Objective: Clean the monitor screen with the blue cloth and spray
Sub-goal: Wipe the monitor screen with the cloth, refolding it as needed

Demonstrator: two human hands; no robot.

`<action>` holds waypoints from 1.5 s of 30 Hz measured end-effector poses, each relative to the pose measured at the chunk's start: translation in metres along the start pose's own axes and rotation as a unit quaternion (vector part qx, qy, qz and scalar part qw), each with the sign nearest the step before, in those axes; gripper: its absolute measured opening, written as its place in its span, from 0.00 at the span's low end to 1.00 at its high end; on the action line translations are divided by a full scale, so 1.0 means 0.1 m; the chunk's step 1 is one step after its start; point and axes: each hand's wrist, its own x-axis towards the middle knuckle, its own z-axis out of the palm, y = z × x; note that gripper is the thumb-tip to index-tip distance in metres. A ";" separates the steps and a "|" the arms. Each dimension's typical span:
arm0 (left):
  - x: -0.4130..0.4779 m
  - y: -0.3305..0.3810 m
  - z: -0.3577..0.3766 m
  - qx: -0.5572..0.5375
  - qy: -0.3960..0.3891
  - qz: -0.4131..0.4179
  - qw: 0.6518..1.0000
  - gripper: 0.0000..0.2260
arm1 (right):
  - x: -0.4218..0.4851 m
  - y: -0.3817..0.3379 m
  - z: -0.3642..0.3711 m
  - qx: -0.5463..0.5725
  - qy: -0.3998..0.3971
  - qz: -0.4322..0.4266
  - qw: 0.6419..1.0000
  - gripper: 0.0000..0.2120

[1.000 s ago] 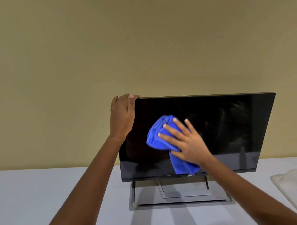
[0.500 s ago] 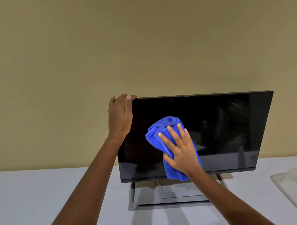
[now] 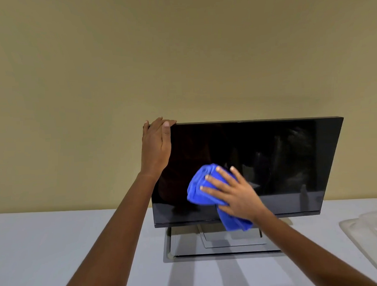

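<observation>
Gripping the monitor's (image 3: pixel 269 161) top corner, the left hand (image 3: pixel 155 146) likely steadies it, while the right hand (image 3: pixel 234 194), fingers (image 3: pixel 212 180) spread flat, presses the cloth (image 3: pixel 201 190) against the screen.

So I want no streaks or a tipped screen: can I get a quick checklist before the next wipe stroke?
1. Monitor steadied: ok, the left hand grips its top left corner.
2. Blue cloth flat on the glass: ok, the right hand presses it with spread fingers.
3. Cloth tail clear of the stand: not ok, it hangs below the bottom bezel.
4. Right half of the screen wiped: cannot tell, only reflections show there.
5. Spray within reach: cannot tell, no bottle is in view.
6. Table room for the stroke: ok, only a clear plastic tray lies far right.
</observation>
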 end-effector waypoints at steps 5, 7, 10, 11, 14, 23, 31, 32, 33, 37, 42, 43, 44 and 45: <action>-0.01 -0.01 -0.01 -0.007 0.002 0.005 1.000 0.23 | 0.52 0.62 -0.34 0.070 0.078 0.242 0.965 0.29; -0.02 -0.01 -0.01 -0.010 0.003 0.004 1.000 0.23 | 0.64 0.65 -0.38 0.124 0.100 0.318 0.935 0.30; -0.03 -0.01 -0.01 -0.010 0.001 0.004 1.000 0.22 | 0.66 0.45 -0.30 0.147 0.113 0.331 0.925 0.29; -0.02 -0.01 -0.01 -0.010 0.000 0.004 1.000 0.22 | 0.62 0.34 -0.26 0.144 0.113 0.320 0.930 0.29; -0.01 -0.01 -0.01 -0.010 -0.001 0.001 1.000 0.23 | 0.43 -0.02 -0.08 0.135 0.092 0.259 0.952 0.29; -0.01 0.00 -0.05 0.022 -0.019 0.011 1.000 0.21 | -0.39 -0.73 0.25 0.044 -0.118 -0.012 0.992 0.35; 0.00 0.16 -0.08 0.121 -0.078 0.039 0.989 0.24 | 0.24 -0.22 -0.11 0.064 -0.002 0.141 0.988 0.29; 0.01 0.19 -0.06 0.129 -0.090 0.044 0.987 0.24 | 0.36 -0.17 -0.16 0.068 0.012 0.159 0.985 0.29; 0.02 0.23 -0.02 0.135 -0.103 0.051 0.984 0.23 | 0.47 -0.13 -0.20 0.073 0.024 0.171 0.982 0.29; 0.08 0.40 0.18 0.138 -0.152 0.083 0.975 0.24 | 0.73 0.03 -0.29 0.077 0.051 0.172 0.981 0.33; 0.14 0.63 0.46 0.127 -0.199 0.110 0.965 0.22 | 0.42 0.40 -0.32 0.052 0.040 0.214 0.975 0.32; 0.14 0.67 0.50 0.121 -0.209 0.112 0.964 0.22 | 0.31 0.52 -0.32 0.048 0.034 0.237 0.970 0.30; 0.13 0.71 0.54 0.114 -0.214 0.113 0.964 0.22 | 0.19 0.64 -0.32 0.050 0.031 0.262 0.963 0.29; 0.13 0.75 0.58 0.107 -0.216 0.109 0.964 0.22 | 0.07 0.77 -0.33 0.058 0.030 0.289 0.955 0.28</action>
